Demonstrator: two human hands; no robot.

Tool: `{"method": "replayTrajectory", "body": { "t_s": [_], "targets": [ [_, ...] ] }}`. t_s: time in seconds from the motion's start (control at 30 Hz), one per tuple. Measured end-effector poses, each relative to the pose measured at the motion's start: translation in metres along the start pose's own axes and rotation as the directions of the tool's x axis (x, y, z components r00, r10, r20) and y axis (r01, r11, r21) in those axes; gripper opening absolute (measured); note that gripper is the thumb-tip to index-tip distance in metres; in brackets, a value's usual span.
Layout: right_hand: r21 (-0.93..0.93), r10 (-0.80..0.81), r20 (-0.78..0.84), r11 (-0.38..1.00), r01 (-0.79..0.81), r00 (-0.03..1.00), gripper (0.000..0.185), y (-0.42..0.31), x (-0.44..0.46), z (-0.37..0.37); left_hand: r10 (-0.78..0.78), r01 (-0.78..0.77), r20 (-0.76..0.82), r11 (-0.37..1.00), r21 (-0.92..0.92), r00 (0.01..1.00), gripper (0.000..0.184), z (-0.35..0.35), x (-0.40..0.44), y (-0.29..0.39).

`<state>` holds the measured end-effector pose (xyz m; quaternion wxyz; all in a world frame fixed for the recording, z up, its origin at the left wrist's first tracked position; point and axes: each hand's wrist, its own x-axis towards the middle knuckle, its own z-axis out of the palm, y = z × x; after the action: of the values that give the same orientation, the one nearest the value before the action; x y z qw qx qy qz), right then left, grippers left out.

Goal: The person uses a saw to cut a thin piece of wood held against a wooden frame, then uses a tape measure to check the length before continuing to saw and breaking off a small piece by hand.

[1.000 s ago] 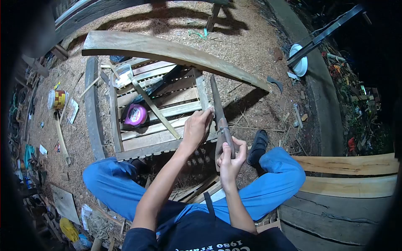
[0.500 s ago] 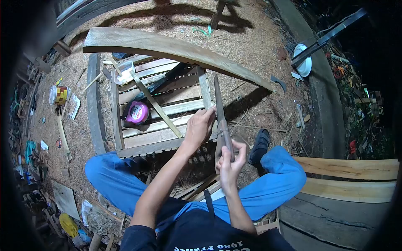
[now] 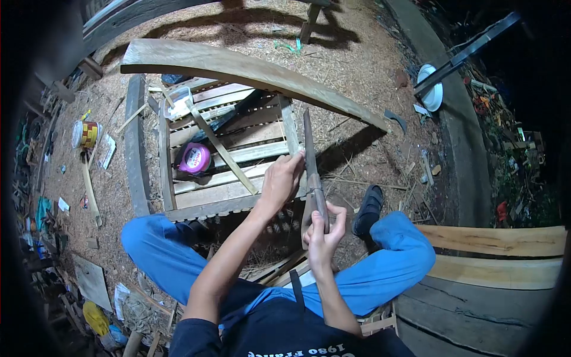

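My right hand is closed around the wooden handle of a long knife, whose dark, narrow blade points away from me. Close beside the blade, the fingers of my left hand are pinched together at the right edge of a slatted wooden crate. What they grip is too small and covered to make out. Under the knife handle, a flat brown piece shows partly; its kind is unclear. Inside the crate lie a pink tape measure, a thin wooden stick and a clear plastic tub.
A long curved plank lies across the crate's far side. Boards are at my right. A yellow-and-red can stands on the left, and a white dish rests at the far right. Wood shavings cover the ground.
My right hand and the knife handle have shifted slightly left. My left hand stays at nearly the same place, and the view has moved a little.
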<state>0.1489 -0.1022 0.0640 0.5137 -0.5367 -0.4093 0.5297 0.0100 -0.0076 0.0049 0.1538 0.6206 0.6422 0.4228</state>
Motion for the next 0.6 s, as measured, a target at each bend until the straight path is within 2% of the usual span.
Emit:
{"method": "replayTrajectory", "body": {
  "t_s": [0.07, 0.13, 0.27, 0.37, 0.47, 0.53, 0.6],
  "targets": [
    [0.015, 0.002, -0.019, 1.0, -0.002, 1.0, 0.025, 0.001, 0.01, 0.0, 0.006, -0.005, 0.023, 1.0, -0.014, 1.0, 0.028, 0.001, 0.001, -0.001],
    [0.116, 0.091, 0.029, 0.989, -0.094, 0.995, 0.025, -0.011, 0.02, 0.003, -0.015, 0.015, -0.01, 1.0, -0.016, 1.0, 0.027, 0.0, -0.002, 0.002],
    [0.031, 0.047, 0.002, 0.998, -0.047, 0.999, 0.024, -0.006, 0.001, -0.005, 0.034, -0.034, -0.02, 0.999, -0.032, 0.999, 0.029, 0.003, 0.0, -0.004],
    [0.09, 0.091, 0.044, 0.991, -0.095, 0.995, 0.025, -0.013, 0.026, -0.002, -0.036, 0.038, 0.022, 0.998, -0.056, 0.999, 0.028, -0.001, -0.002, 0.002],
    [0.022, 0.022, 0.022, 1.0, -0.022, 1.0, 0.026, -0.005, 0.005, -0.004, -0.018, 0.019, 0.029, 1.0, -0.019, 0.999, 0.032, 0.0, 0.0, 0.0],
    [0.075, 0.073, 0.018, 0.994, -0.074, 0.997, 0.026, -0.006, 0.007, -0.01, 0.002, -0.001, 0.012, 0.999, -0.04, 1.0, 0.036, -0.001, -0.001, -0.001],
    [-0.01, 0.026, 0.047, 1.0, -0.026, 0.999, 0.028, -0.006, 0.024, -0.011, -0.001, 0.002, 0.033, 0.999, -0.039, 0.999, 0.033, -0.003, -0.001, 0.002]
  ]
}}
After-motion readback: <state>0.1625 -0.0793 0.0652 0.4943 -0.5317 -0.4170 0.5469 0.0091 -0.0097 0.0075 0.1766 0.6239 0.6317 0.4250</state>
